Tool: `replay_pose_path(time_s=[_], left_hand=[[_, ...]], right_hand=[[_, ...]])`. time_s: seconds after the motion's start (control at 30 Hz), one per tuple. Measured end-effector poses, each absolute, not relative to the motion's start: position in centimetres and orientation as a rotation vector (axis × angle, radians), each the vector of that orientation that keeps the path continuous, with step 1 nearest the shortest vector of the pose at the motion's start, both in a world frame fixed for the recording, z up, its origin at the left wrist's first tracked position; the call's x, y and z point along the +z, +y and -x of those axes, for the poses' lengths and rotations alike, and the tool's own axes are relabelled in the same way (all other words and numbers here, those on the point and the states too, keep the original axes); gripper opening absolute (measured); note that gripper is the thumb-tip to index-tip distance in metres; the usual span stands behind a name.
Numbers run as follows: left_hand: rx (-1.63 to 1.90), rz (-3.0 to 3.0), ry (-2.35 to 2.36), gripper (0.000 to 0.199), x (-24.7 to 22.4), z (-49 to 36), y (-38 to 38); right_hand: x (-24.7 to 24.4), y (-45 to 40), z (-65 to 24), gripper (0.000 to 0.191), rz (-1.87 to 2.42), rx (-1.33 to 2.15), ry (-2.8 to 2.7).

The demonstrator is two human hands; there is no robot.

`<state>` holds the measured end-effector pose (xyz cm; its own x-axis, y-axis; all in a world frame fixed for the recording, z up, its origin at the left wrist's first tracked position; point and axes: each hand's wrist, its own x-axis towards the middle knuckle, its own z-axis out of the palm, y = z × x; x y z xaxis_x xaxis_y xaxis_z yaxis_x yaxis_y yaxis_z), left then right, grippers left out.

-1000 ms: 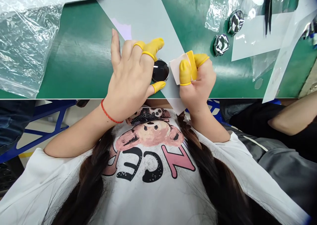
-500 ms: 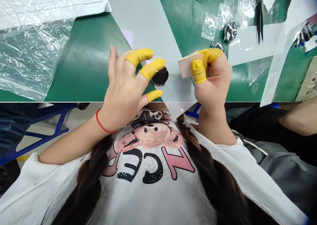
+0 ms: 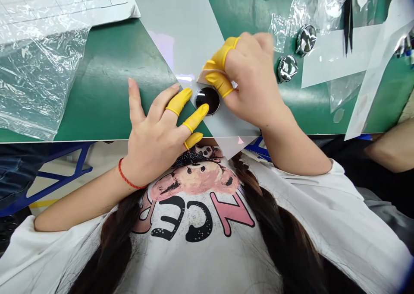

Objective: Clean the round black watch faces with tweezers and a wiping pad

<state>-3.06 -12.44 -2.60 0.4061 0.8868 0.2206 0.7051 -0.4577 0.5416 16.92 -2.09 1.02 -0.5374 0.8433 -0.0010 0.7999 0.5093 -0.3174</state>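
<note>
A round, glossy black disc [image 3: 211,96] with a thin shiny rim lies on a translucent sheet [image 3: 184,22] near the table's front edge. My left hand [image 3: 158,128] is spread out beside it, the index fingertip resting on the disc's lower left edge. Yellow finger cots cover that hand's thumb and two fingers. Pinched between the cotted thumb and fingers of my right hand [image 3: 250,80] is a small pale, flat piece like a card or pad [image 3: 203,77]. Its lower edge is at the disc's upper rim; whether it touches is hard to tell.
Two shiny round pieces [image 3: 287,68] stand to the right, near clear plastic bags [image 3: 328,9] and black tweezers [image 3: 348,22]. On the left lie a zip bag [image 3: 39,78] and a printed sheet [image 3: 64,0]. Another person's arm [image 3: 393,145] shows at the far right.
My right hand has swung left and turned over, bringing the pale piece to the disc. The left hand has lowered, and its index fingertip now rests on the disc.
</note>
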Motion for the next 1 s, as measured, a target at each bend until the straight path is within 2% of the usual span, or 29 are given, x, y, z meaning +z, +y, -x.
replay_pose_path(time_s=[0.1,0.2,0.37,0.47,0.63,0.87,1.0], left_hand=[[0.648,-2.172,1.363,0.043,-2.2,2.9,-12.3],[0.655,-2.105,1.356,0.042,-2.0,2.9,-12.3],[0.659,-2.088,1.341,0.048,-1.8,3.1,-12.2],[0.649,-2.040,1.363,0.054,-1.3,3.0,-11.5],[0.570,-2.070,1.245,0.047,-0.8,2.6,-9.4],[0.601,-2.066,1.221,0.041,-0.9,2.4,-8.7],[0.599,-2.091,1.212,0.041,-0.9,2.5,-8.7]], right_hand=[[1.4,-1.2,-17.4,0.014,1.407,0.493,-2.682],[2.3,-1.2,-18.4,0.018,1.326,0.530,-2.645],[3.0,-3.4,-19.7,0.031,1.146,0.346,-2.632],[2.5,-4.6,-20.0,0.030,1.050,0.205,-2.676],[1.6,-5.2,-19.5,0.029,0.888,-0.014,-2.733],[1.1,-5.4,-18.9,0.043,1.115,0.461,-2.774],[0.1,-6.3,-19.8,0.043,1.044,0.449,-2.780]])
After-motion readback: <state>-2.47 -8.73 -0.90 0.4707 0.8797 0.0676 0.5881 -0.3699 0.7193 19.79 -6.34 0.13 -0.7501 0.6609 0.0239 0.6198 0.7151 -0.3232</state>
